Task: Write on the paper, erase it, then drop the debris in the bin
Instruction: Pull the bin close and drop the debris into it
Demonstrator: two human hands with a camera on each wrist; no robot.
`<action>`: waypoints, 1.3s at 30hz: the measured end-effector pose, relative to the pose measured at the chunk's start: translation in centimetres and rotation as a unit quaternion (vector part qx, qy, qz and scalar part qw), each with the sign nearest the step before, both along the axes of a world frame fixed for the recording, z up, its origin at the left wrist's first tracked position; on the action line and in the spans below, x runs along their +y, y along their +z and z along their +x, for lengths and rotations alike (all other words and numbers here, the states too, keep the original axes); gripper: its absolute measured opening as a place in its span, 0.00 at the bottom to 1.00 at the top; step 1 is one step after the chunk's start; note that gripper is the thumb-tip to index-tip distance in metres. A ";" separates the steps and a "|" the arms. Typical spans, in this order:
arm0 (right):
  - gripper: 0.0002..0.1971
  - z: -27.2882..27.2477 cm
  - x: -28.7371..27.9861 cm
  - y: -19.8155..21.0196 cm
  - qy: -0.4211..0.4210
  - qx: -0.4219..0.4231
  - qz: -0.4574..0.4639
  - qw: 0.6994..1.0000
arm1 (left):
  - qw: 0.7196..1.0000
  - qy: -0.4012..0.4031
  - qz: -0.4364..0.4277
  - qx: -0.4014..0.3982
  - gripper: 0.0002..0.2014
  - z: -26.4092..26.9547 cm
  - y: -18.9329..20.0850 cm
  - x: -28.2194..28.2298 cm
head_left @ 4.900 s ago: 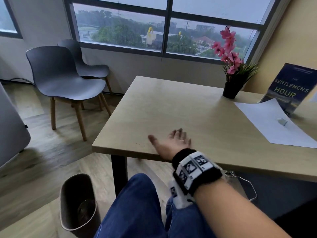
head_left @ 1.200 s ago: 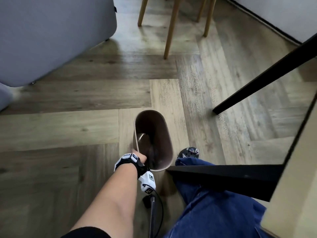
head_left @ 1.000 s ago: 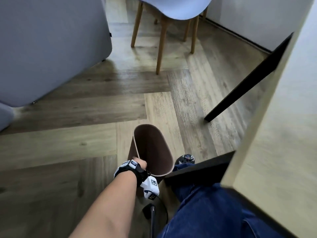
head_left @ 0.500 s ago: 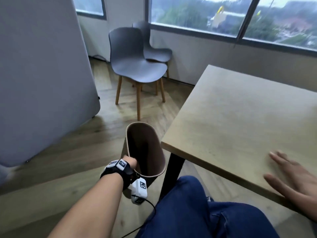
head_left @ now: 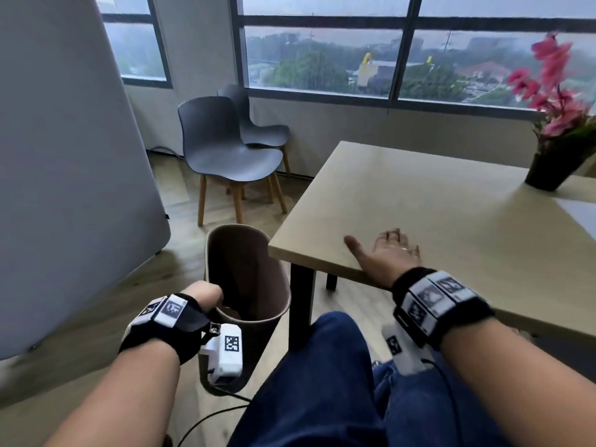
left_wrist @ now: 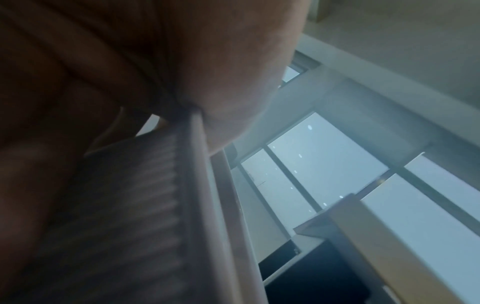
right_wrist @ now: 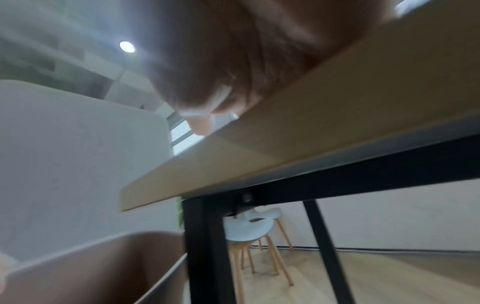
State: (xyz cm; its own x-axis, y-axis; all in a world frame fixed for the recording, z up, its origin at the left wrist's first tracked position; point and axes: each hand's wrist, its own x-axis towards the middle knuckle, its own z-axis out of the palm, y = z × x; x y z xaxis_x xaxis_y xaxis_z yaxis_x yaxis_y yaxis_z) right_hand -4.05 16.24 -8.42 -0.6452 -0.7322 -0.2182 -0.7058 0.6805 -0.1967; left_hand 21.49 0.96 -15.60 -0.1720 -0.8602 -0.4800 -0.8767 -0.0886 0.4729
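A brown oval bin (head_left: 248, 269) hangs tilted beside the near left corner of the light wooden table (head_left: 435, 204). My left hand (head_left: 209, 293) grips the bin's near rim. In the left wrist view the thumb (left_wrist: 228, 92) presses on the rim (left_wrist: 207, 195) and the fingers curl against the ribbed outer wall. My right hand (head_left: 387, 251) lies flat on the table near its front edge, fingers straight, holding nothing. A corner of the white paper (head_left: 580, 211) shows at the far right. I see no debris. The bin (right_wrist: 98, 277) also appears under the table edge (right_wrist: 285, 156).
A black pot of pink flowers (head_left: 548, 169) stands at the back right of the table. Two grey chairs (head_left: 225, 150) sit under the window. A grey partition (head_left: 64, 156) fills the left. A black table leg (head_left: 301, 304) stands just right of the bin.
My view has risen from the floor to the table. My left hand has lifted the bin by its rim towards the table corner. My right hand now lies on the table's front edge.
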 end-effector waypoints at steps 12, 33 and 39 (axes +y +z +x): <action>0.36 7.1 -2.6 2.0 0.142 -0.130 -0.152 0.969 | 0.994 0.032 -0.010 0.109 0.11 0.2 2.2 1.9; 0.47 0.3 0.1 0.8 -0.108 -0.023 -0.023 0.994 | 0.992 0.031 -0.011 0.119 0.09 0.1 2.4 2.5; 0.31 10.5 -2.1 1.1 0.310 -0.208 -0.078 0.925 | 0.994 0.025 -0.009 0.106 0.09 0.0 2.7 2.6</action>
State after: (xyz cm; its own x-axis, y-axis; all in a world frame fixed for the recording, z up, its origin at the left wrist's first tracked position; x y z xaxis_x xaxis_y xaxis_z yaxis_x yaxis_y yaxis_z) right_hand 6.43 14.15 -7.35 0.0243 -0.9766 -0.2135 -0.7924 0.1114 -0.5998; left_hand 21.53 3.59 -12.94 -0.2250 -0.8782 -0.4220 -0.7521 -0.1188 0.6483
